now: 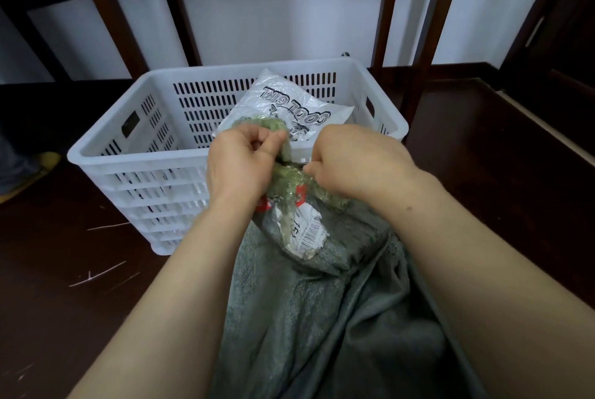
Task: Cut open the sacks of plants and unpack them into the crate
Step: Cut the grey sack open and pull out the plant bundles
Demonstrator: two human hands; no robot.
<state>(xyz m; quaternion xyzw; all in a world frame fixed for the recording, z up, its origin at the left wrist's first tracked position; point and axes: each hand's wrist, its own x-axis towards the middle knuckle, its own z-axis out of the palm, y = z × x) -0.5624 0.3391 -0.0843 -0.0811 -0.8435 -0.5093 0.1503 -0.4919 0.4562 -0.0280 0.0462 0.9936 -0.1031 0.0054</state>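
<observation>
A grey sack (322, 318) lies on the floor in front of me, its top end bound in clear tape with a red patch and a barcode label (309, 234). Green plant matter under plastic (289, 181) sticks out of that end. My left hand (241, 163) grips the upper part of the green bundle, fingers curled round it. My right hand (357, 160) pinches the wrapping on the other side. Both hands hover just over the near rim of the white slotted crate (135, 154). Inside the crate lies a clear printed plastic bag (289, 102).
The dark wooden floor (80, 270) shows pale scratches at the left. Dark wooden furniture legs (386, 6) stand behind the crate against a white wall. A yellow shoe (45, 162) shows at the left edge. A raised wooden step (531, 128) runs along the right.
</observation>
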